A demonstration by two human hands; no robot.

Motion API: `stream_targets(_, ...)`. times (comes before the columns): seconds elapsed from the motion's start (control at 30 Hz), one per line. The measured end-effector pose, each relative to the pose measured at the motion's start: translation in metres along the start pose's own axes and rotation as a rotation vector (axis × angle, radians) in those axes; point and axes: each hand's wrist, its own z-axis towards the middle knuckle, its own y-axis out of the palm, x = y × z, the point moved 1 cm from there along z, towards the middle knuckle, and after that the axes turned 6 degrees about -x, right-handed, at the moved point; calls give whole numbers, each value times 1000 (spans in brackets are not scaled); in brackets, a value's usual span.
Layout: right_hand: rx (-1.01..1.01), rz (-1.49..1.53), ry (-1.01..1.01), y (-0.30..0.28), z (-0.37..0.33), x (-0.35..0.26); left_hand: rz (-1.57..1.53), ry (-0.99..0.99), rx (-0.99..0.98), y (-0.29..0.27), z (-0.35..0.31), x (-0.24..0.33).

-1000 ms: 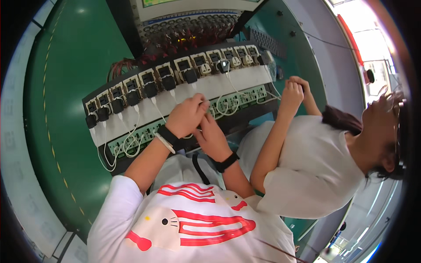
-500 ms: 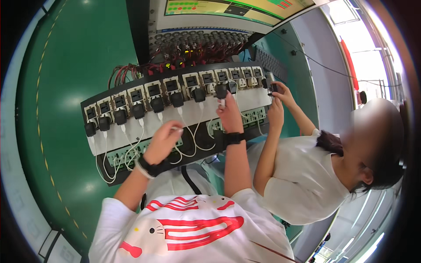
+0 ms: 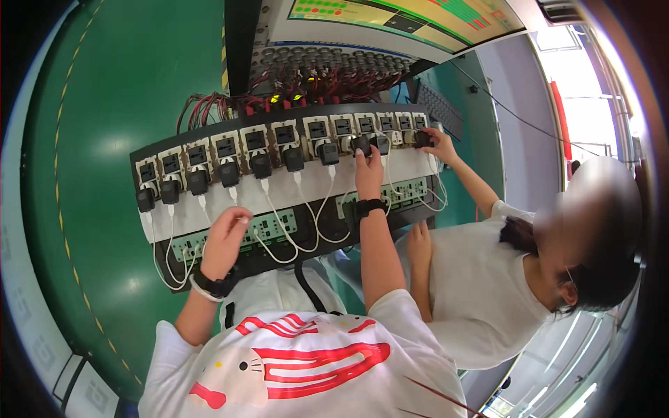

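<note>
One black adapter (image 3: pixel 360 145) is pinched by the right hand (image 3: pixel 368 167); it should be pulled squarely. A white cable (image 3: pixel 259 240) is gripped by the left hand (image 3: pixel 224 240).

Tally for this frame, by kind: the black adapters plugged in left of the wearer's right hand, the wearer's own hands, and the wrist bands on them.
Black adapters left of the right hand: 7
Wearer's hands, counting the left hand: 2
Dark wrist bands: 2
Total: 11
</note>
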Motion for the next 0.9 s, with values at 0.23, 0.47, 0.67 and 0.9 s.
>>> stream_targets(0.23,69,-405,-27,13,-12,-11,-12,-40,-132,23,-4,-1)
stream_targets(0.47,87,-534,-97,3,-45,-35,85,3,-166,20,3,8)
stream_targets(0.67,141,-106,-303,-57,-154,29,164,45,-234,26,18,11)
stream_targets(0.9,436,68,174,-75,-237,175,259,-9,-432,65,32,46)
